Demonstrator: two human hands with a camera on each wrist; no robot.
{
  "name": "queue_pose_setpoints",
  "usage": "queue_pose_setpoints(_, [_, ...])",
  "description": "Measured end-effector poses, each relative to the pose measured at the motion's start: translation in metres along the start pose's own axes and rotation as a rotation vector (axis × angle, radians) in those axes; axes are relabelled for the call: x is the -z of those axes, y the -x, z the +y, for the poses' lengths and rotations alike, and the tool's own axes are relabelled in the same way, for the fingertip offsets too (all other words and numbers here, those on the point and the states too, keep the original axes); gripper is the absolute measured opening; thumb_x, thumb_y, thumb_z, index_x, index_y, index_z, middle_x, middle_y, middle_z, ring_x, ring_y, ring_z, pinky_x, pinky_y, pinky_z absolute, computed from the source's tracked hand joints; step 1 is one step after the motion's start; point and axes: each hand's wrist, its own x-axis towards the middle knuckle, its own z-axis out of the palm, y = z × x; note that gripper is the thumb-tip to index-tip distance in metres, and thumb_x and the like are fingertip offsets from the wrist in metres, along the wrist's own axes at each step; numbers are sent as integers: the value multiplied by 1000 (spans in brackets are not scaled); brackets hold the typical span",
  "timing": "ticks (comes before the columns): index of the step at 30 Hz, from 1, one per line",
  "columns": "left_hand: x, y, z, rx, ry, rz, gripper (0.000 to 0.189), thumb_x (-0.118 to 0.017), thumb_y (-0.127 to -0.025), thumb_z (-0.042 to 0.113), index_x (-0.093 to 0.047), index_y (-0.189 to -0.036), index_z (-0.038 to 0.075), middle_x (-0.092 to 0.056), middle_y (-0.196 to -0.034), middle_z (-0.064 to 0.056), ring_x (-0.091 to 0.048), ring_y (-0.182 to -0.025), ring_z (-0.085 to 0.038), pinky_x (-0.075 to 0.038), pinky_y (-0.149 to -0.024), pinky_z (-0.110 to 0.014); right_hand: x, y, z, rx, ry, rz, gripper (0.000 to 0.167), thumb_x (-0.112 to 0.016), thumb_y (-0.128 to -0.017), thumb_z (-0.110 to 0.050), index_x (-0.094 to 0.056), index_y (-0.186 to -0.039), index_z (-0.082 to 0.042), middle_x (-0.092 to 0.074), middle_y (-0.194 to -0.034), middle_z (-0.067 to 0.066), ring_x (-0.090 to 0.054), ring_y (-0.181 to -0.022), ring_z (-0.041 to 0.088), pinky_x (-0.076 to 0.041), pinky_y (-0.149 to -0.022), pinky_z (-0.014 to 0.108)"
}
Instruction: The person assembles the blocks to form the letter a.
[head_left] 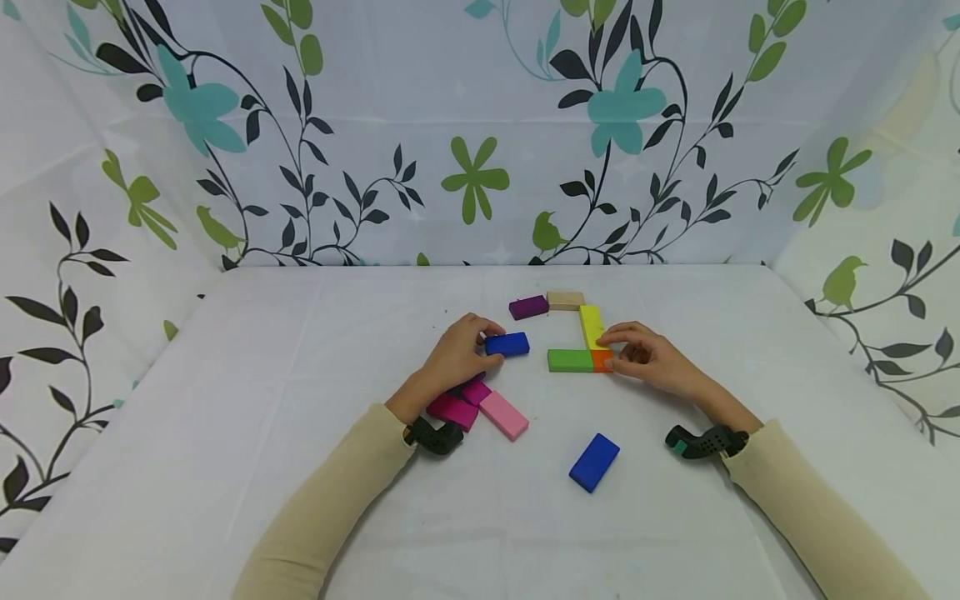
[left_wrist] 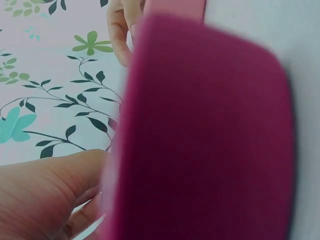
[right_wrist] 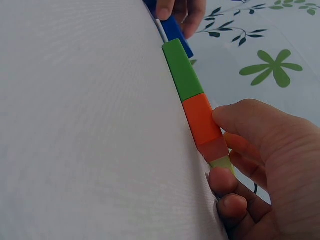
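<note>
White-covered desk [head_left: 465, 533] carries everything, blocks grouped around the middle. Your left hand [head_left: 463, 346] pinches the blue block [head_left: 508, 344] by its left end, left of the green block [head_left: 570, 361], a gap between; can't tell if it's lifted. Your right hand [head_left: 651, 357] has its fingers curled at the corner: thumb on the orange block [head_left: 601, 362], other fingertips by the near end of the yellow block [head_left: 590, 325]. Green butts against orange. Keep the right hold light: orange is short, and a hard squeeze could skew green or yellow. Keep blue flat and square to green; steer with fingertips, not the wrist. Room: bare desk outside both hands and in front. Far edge is close behind the tan block [head_left: 565, 301] and purple block [head_left: 528, 307], so don't push that way. Left wrist camera [head_left: 437, 437] sits just beside the magenta block [head_left: 452, 412], pink block [head_left: 504, 415] nearby; a dropped wrist could bump them. Tightest spot: the blue-green gap.
</note>
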Motion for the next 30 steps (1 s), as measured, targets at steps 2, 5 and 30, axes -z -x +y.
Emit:
queue_pose_setpoints(2, [-1,0,2,3,0,-1,39,-74,-85,14,-65,-122,3,-60,-114,-14,-58,-100,-25,-49,-89,-38,0,0,0,-3,1,-1,33,-68,-90,-4,-62,-123,0,-50,-132,17,-50,-84,15,-43,-70,18])
queue_pose_setpoints(5, [-2,0,4,9,0,0,40,-75,-85,14,-65,-122,3,-60,-115,-13,-58,-102,-25,-50,-90,-38,-1,0,1,-5,-5,-2,33,-68,-90,-4,-62,-123,0,-50,-132,17,-50,-83,16,-43,-70,18])
queue_pose_setpoints(30, [-6,1,13,-18,-15,-156,38,-75,-86,19,-64,-121,8,-60,-113,-7,-57,-99,-19,-49,-86,-30,0,0,1,37,6,10,34,-68,-89,-1,-63,-122,0,-50,-131,18,-49,-80,14,-43,-69,17])
